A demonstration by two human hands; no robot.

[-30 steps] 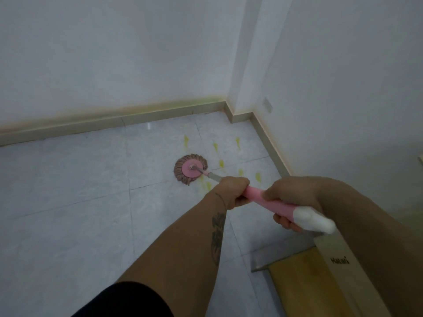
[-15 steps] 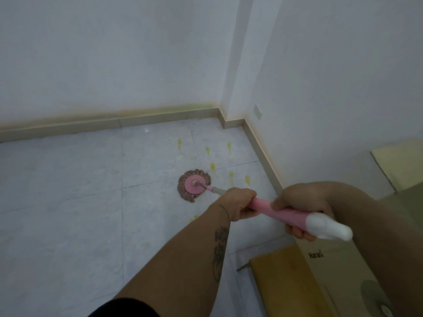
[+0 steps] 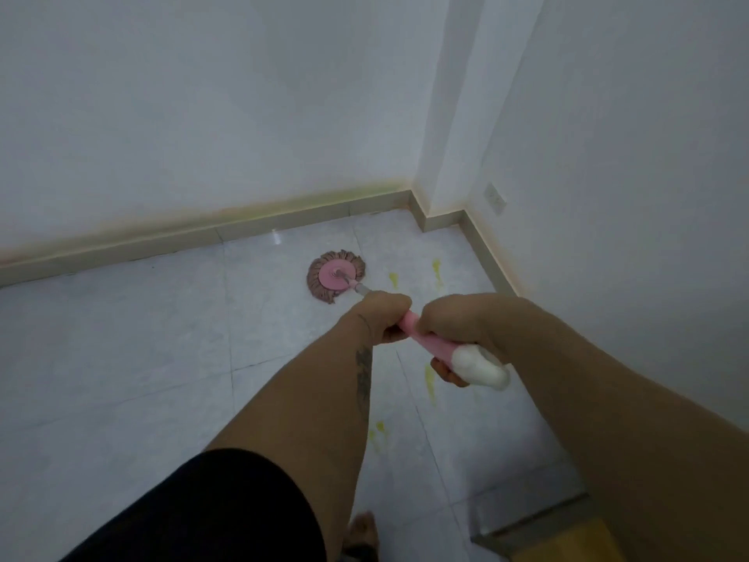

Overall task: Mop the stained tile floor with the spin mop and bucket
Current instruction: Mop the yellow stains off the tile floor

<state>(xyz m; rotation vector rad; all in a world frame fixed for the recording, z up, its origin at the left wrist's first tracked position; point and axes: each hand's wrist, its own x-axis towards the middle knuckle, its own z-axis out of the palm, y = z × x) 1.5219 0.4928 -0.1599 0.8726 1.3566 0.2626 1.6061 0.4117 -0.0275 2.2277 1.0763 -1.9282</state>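
Both hands, left hand point(image 3: 379, 316) ahead of right hand point(image 3: 458, 334), are gripping the mop handle point(image 3: 425, 338), fingers curled round it. The mop head point(image 3: 334, 276) is lying on the tile floor point(image 3: 121, 358) left of the yellow stains point(image 3: 435, 269), risking missing them, or smearing them.
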